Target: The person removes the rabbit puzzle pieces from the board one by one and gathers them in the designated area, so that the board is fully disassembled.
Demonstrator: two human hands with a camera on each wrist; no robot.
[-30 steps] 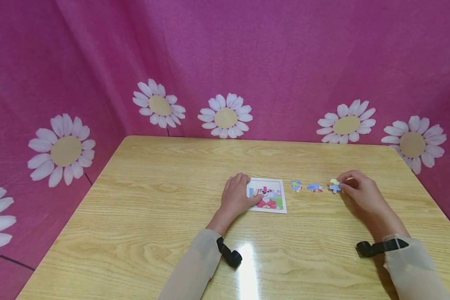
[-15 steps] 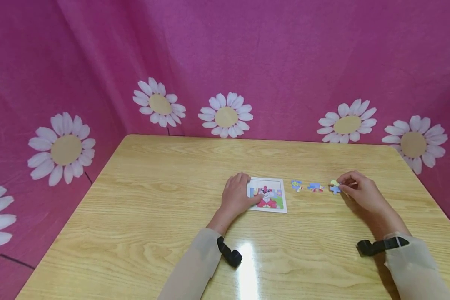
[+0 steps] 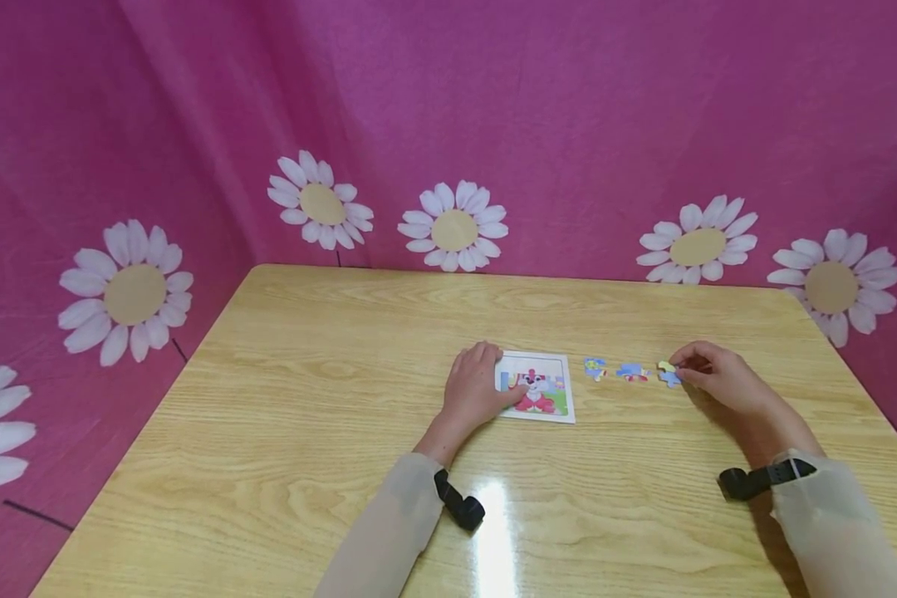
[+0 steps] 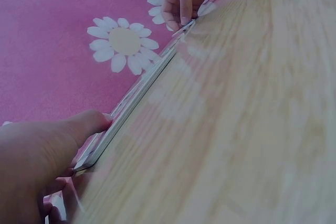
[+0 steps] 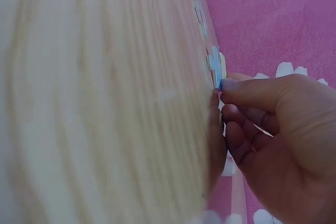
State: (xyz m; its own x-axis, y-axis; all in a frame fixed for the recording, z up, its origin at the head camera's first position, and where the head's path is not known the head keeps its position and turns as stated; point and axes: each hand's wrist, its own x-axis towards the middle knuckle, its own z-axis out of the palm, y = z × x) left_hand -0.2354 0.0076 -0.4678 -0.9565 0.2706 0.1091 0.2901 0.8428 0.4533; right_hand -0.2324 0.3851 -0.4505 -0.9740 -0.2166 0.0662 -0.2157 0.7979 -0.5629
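Observation:
On the table lies a small square jigsaw puzzle board [image 3: 532, 364] with a white border and a pink-and-white cartoon animal. My left hand [image 3: 471, 387] grips its left side, thumb over the picture and fingers along the outer edge. In the left wrist view the thumb presses on top of the board [image 4: 137, 98]. Over to the right, my right hand [image 3: 727, 382] pinches a blue-and-yellow puzzle piece [image 3: 667, 376] between thumb and fingertips. The right wrist view shows this piece [image 5: 216, 66] near the tabletop; whether it touches the wood I cannot tell.
Between the board and the right hand lie a blue-and-yellow piece [image 3: 594, 368] and a blue, red and white cluster [image 3: 632, 373]. The wooden table [image 3: 329, 390] meets a magenta curtain [image 3: 568, 108] with white daisies at its back edge.
The pinched puzzle piece has turned slightly in my right fingers. My left hand stays on the board. The head view has shifted a little.

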